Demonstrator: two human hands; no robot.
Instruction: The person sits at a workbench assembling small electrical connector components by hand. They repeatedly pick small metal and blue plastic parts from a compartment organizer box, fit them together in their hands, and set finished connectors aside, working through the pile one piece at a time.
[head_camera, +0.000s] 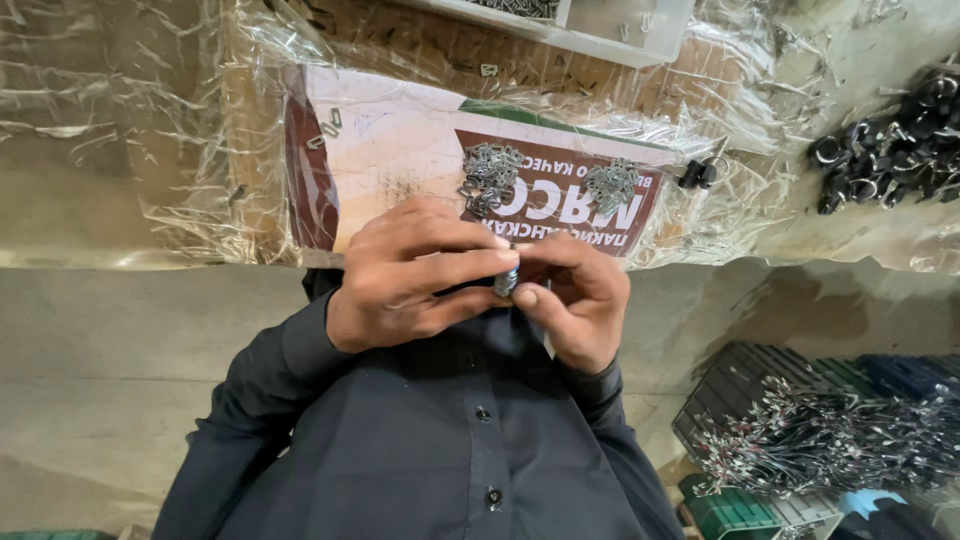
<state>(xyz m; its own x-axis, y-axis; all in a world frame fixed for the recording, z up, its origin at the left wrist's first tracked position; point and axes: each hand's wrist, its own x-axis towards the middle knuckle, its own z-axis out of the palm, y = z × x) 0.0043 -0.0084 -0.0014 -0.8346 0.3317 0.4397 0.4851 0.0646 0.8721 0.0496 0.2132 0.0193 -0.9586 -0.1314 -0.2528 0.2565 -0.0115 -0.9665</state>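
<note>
Both hands are close together in front of the chest, just below the counter (120, 200) edge. The left hand (415, 275) and right hand (575, 300) are both closed around a small dark metal part (506, 282), pinched between the fingertips; only a bit of it is visible. On the counter, covered w/ crinkled plastic film, two small heaps of metal clips (488, 172) and (612, 183) lie on a printed card, just beyond the hands. Far right is a pile of black rings (895, 150). Below right, a dark crate (740, 385) holds wire pieces.
</note>
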